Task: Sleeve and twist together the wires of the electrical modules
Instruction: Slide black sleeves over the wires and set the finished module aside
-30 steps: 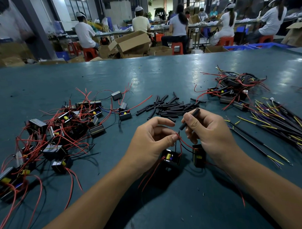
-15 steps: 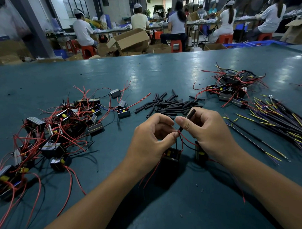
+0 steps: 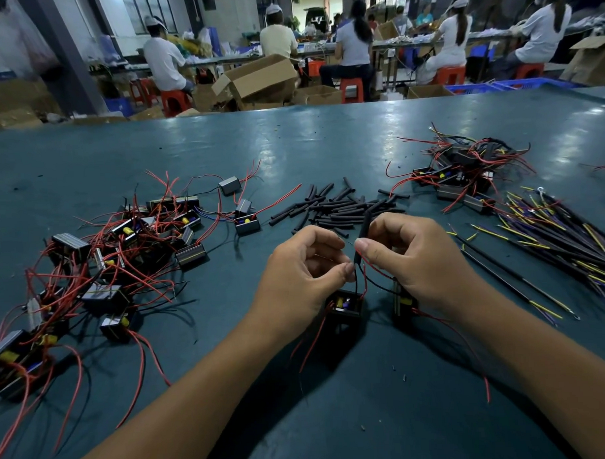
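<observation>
Sleeve (image 3: 363, 232) now upright in right hand (image 3: 415, 256); left hand (image 3: 302, 274) pinches wire

Your left hand (image 3: 304, 277) pinches thin wires just above a small black module (image 3: 345, 305) that sits on the green table (image 3: 291, 144). Your right hand (image 3: 418, 259) pinches a black sleeve (image 3: 363, 234), which stands nearly upright, and a second module (image 3: 401, 299) rests under that palm. Loose black sleeves (image 3: 338, 207) lie scattered just beyond your hands. A tangle of modules with red wires (image 3: 106, 260) spreads on the left, and another heap (image 3: 463, 172) sits far right. Long black and yellow leads (image 3: 562, 241) fan out on the right. Seated workers (image 3: 353, 45) fill the background.
</observation>
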A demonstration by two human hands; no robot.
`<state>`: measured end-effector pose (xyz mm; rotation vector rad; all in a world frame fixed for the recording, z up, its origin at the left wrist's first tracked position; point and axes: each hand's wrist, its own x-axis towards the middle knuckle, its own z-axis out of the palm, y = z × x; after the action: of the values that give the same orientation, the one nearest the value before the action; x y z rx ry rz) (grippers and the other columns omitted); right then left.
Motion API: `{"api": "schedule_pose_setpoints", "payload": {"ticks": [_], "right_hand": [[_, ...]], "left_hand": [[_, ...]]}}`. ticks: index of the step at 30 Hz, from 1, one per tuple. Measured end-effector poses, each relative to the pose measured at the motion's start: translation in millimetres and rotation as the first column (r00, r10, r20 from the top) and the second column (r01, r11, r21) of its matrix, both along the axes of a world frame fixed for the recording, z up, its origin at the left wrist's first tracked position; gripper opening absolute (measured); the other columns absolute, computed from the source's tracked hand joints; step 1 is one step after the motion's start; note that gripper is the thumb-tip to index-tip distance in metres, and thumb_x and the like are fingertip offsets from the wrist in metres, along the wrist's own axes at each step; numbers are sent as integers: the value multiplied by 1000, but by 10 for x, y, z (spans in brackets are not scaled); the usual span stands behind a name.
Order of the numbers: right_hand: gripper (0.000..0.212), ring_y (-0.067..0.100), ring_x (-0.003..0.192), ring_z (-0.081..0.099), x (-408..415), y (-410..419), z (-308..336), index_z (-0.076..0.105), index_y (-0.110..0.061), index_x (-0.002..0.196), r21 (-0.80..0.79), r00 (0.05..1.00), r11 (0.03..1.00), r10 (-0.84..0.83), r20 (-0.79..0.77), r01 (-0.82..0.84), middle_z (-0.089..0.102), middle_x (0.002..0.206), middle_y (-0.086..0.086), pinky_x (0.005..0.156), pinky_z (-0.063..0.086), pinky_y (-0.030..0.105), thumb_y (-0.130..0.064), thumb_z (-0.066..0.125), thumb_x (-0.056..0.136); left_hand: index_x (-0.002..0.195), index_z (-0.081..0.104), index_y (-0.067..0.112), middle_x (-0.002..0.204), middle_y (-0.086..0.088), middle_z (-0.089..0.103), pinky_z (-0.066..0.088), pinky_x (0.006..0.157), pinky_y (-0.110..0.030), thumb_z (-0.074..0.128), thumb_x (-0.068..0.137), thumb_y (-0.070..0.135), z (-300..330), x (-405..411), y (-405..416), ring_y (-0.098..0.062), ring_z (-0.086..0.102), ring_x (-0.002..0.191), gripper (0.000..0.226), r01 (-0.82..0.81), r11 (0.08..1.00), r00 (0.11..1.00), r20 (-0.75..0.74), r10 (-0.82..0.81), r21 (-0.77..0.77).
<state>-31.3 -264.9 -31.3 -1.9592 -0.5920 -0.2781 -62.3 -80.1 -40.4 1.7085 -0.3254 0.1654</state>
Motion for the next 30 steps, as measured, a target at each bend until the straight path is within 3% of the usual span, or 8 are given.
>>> {"api": "schedule_pose_setpoints", "payload": {"ticks": [3,6,8,13,18,25,30], "right_hand": [[25,3,55,43,3,-15,3,59,-16,70,-32,998,998,-47,28,48,56,61,1,54,35,20,-26,70,91],[27,4,54,41,16,-24,-1,58,-16,68,-44,997,996,-74,14,75,53,59,-1,53,34,20,-27,71,90],[28,2,53,39,24,-28,5,57,-16,67,-50,996,995,-91,20,92,48,56,-10,53,32,16,-26,71,89],[29,2,50,36,40,-38,0,56,-16,66,-67,999,997,-41,-20,40,44,54,-14,51,30,14,-26,72,89],[28,1,48,35,34,-48,-8,59,-15,66,-78,997,997,17,-71,-23,44,51,-15,49,27,12,-24,72,89],[24,1,46,38,70,-126,59,63,-18,66,-79,986,992,89,-143,-101,48,50,-14,48,31,11,-21,74,88],[18,0,51,39,56,-105,46,68,-18,72,-99,987,989,102,-123,-115,51,55,-14,51,32,13,-23,73,89]], "left_hand": [[110,63,14,98,-2,74,56,89,-32,75,86,4,31,11,110,-10,70,93,29,138,971,990,-69,-127,197],[116,63,25,105,15,70,46,88,-15,82,82,25,55,28,246,3,63,102,39,260,802,965,-109,-240,538],[114,65,27,104,18,70,41,83,-7,82,82,30,58,36,269,4,62,101,35,235,753,969,-82,-235,615],[107,69,26,97,17,71,49,83,-15,81,83,35,32,50,255,5,63,94,29,169,756,982,-42,-184,632],[107,69,28,97,16,71,40,75,-4,81,82,37,28,35,257,6,63,94,29,168,770,985,-65,-162,615],[105,70,26,94,14,72,42,74,-7,79,84,39,24,35,244,5,64,91,26,136,783,990,-47,-135,607],[102,73,23,87,14,72,42,68,-7,66,96,27,8,51,144,6,62,76,10,28,907,998,33,-47,420]]}}
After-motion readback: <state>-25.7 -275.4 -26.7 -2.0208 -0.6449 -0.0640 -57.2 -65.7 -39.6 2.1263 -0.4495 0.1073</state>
